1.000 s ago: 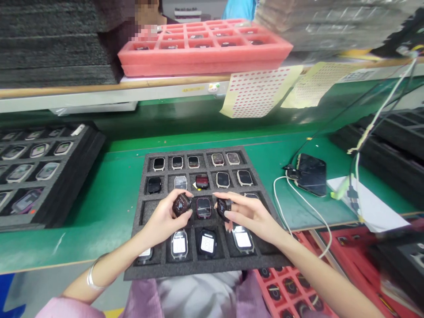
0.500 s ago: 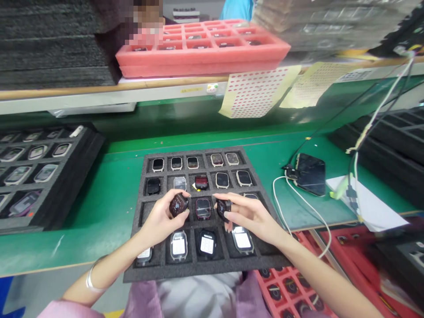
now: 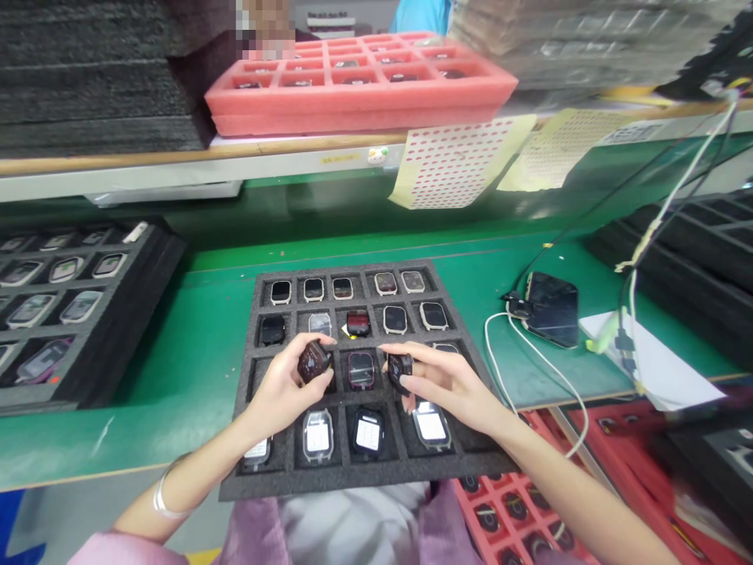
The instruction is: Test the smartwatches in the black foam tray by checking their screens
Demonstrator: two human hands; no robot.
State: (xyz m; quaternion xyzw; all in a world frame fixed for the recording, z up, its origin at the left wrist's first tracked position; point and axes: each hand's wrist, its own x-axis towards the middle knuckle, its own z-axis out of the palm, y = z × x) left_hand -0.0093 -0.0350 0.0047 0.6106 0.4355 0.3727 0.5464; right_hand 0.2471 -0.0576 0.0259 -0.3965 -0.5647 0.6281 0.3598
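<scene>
My left hand (image 3: 292, 380) grips a dark smartwatch (image 3: 314, 362) between thumb and fingers, its lit face turned up. In my right hand (image 3: 440, 382) is a second dark smartwatch (image 3: 400, 370), tilted and held at its edges. Both are over a black foam tray (image 3: 329, 480) divided into compartments. Between the hands a purple-rimmed watch (image 3: 361, 369) lies in its slot. A dark red watch (image 3: 358, 322) sits one row farther back. In the nearest row, a black watch (image 3: 369, 432) and several others show white screens. My hands hide some compartments of the middle rows.
Another foam tray of watches (image 3: 94, 345) stands at left. On the right lie a black phone-like device (image 3: 551, 308), a white cable (image 3: 532, 361) and white paper (image 3: 659, 369). A pink foam tray (image 3: 358, 110) rests on the shelf above; red trays (image 3: 500, 522) are below the table edge.
The watch in my left hand has tipped slightly and shifted a little left. The one in my right hand has turned a little, showing more of its face. Both stay held.
</scene>
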